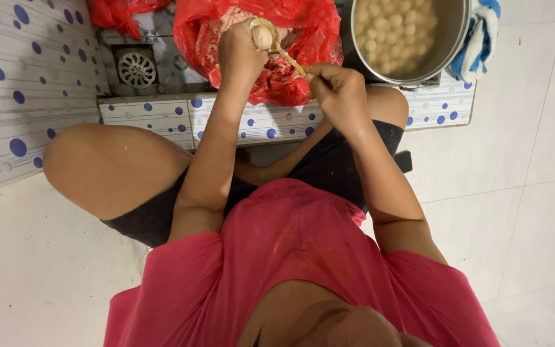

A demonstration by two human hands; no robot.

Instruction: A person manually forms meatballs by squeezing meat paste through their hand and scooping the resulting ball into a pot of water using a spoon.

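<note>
My left hand (pixel 239 54) clenches a lump of paste (pixel 263 37) over the red bag (pixel 303 38); my right hand (pixel 338 90) grips the spoon (pixel 284 54) against it. The far-right pot (pixel 460 38) already holds many balls (pixel 393 32) (paste remains in the bag).

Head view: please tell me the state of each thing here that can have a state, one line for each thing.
Left hand: closed grip around pale paste, a round ball showing at the top.
Right hand: closed grip on the slim golden metal spoon.
Slim golden metal spoon: bowl touching the ball.
Red plastic bag: open, crumpled.
Round metal pot: uncovered, full of pale round balls.
Round metal floor drain: grate in place.
</note>
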